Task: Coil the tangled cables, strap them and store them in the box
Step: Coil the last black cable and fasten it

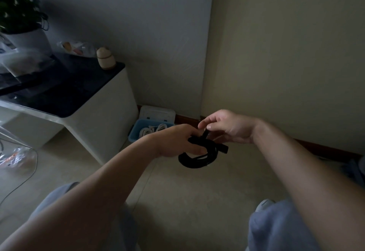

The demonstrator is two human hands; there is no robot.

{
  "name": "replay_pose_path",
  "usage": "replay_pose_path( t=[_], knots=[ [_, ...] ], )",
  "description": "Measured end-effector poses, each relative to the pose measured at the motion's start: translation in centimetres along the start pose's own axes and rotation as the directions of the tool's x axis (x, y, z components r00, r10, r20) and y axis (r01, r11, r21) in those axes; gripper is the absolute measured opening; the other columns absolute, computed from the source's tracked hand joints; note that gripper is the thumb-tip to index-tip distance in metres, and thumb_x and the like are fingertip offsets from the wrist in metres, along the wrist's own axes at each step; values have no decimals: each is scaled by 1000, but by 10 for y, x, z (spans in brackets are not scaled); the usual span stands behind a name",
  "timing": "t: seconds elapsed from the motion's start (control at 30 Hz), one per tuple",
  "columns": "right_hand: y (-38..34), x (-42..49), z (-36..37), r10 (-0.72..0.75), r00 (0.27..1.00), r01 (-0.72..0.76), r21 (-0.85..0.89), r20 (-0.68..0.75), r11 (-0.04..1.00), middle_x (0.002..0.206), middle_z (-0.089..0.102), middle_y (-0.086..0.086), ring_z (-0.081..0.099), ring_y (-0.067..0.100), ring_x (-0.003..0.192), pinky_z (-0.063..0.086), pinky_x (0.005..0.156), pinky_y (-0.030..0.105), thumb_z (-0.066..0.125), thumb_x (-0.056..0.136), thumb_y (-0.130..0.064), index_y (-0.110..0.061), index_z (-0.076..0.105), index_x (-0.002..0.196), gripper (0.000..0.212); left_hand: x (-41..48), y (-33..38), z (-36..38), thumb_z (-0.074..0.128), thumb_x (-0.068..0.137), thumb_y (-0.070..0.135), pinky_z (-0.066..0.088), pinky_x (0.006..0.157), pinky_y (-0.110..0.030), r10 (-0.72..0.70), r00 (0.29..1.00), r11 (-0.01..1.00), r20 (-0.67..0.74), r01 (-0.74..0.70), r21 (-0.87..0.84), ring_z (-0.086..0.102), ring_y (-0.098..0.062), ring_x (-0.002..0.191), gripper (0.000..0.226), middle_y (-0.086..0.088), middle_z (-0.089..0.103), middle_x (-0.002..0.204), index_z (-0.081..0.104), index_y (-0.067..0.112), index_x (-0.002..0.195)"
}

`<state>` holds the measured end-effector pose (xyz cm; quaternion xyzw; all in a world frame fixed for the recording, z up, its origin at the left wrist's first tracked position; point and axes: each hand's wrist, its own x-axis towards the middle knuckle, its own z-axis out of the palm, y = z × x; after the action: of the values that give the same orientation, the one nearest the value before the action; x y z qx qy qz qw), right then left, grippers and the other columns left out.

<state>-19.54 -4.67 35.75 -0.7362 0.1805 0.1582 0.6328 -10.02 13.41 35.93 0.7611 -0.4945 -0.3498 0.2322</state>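
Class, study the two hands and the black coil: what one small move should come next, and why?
Probably the right hand should pull the strap snug round the black coil and fasten it. The left hand grips the coil, the right hand pinches the strap's upright end, and the blue box on the floor, holding white cables, stands open.

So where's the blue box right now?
The blue box sits on the floor left of centre in the head view, against the wall beside the white cabinet, just beyond the left hand, white cables inside.
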Motion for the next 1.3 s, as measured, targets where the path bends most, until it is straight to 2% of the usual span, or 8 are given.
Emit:
replay_pose_path(
  t=[0.17, 0.33, 0.53, 0.73, 1.0, 1.1, 1.2, 1.3],
  knots=[
    [-2, -1, -7, -57, 992, 73, 155, -109, 985, 107, 51, 21, 64, 18, 76, 62, 76, 37, 41, 105, 2, -4, 58, 108, 19, 3, -3, 4, 70, 92, 35, 39, 55, -11, -20, 999, 998, -37, 23, 65, 54, -1, 61, 20, 4, 64, 78, 71, 17, 101],
    [-2, 2, -4, -60, 971, 92, 127, -231, 988, 101, 53, 13, 61, 16, 72, 63, 72, 39, 43, 103, 2, -6, 56, 110, 18, 4, -1, 6, 74, 88, 40, 42, 58, -8, 28, 998, 996, -57, -23, 86, 59, 3, 67, 15, 11, 65, 79, 70, 29, 98],
    [1, 7, -4, -22, 935, 75, 137, -355, 988, 109, 49, 23, 65, 22, 69, 59, 59, 32, 40, 101, 4, -5, 49, 121, 24, 4, 4, 8, 77, 87, 32, 46, 63, -8, 86, 990, 995, -108, -90, -34, 65, 1, 74, 18, 13, 71, 85, 73, 27, 104],
    [-1, 11, -2, -31, 896, 102, 137, -442, 985, 88, 53, 13, 62, 17, 60, 54, 49, 25, 44, 99, 4, -9, 52, 108, 17, 3, 12, 11, 81, 82, 26, 50, 63, -14, 70, 973, 981, -220, -106, -160, 69, -7, 73, 17, 6, 74, 83, 77, 22, 98],
    [0, 10, -5, -34, 855, 78, 63, -518, 995, 94, 66, 17, 68, 27, 75, 58, 77, 40, 54, 95, -2, -15, 58, 102, 16, 1, 25, 22, 79, 82, 40, 46, 58, -18, -21, 947, 940, -320, -91, -330, 63, -6, 61, 19, 1, 71, 70, 78, 21, 83],
    [1, 12, -3, -32, 857, 100, 104, -515, 989, 83, 64, 13, 67, 17, 60, 57, 56, 28, 53, 96, 0, -12, 57, 107, 17, 3, 30, 22, 63, 94, 47, 49, 66, -29, -132, 932, 863, -337, -59, -501, 62, -15, 62, 43, -8, 70, 67, 76, 8, 80],
    [1, 14, -1, -45, 862, 144, 159, -505, 977, 79, 58, 12, 63, 13, 51, 52, 45, 25, 52, 96, 5, -11, 56, 98, 17, 6, 29, 23, 60, 98, 30, 51, 69, -31, -163, 928, 877, -335, -19, -480, 63, -15, 62, 32, -9, 73, 70, 77, 6, 85],
    [1, 15, 0, -69, 854, 178, 164, -515, 970, 86, 56, 13, 64, 20, 61, 54, 49, 27, 54, 96, 6, -12, 56, 95, 18, 6, 25, 25, 63, 95, 27, 52, 61, -24, -155, 931, 913, -332, 7, -408, 65, -9, 61, 19, -5, 75, 76, 77, 20, 84]
  ],
)
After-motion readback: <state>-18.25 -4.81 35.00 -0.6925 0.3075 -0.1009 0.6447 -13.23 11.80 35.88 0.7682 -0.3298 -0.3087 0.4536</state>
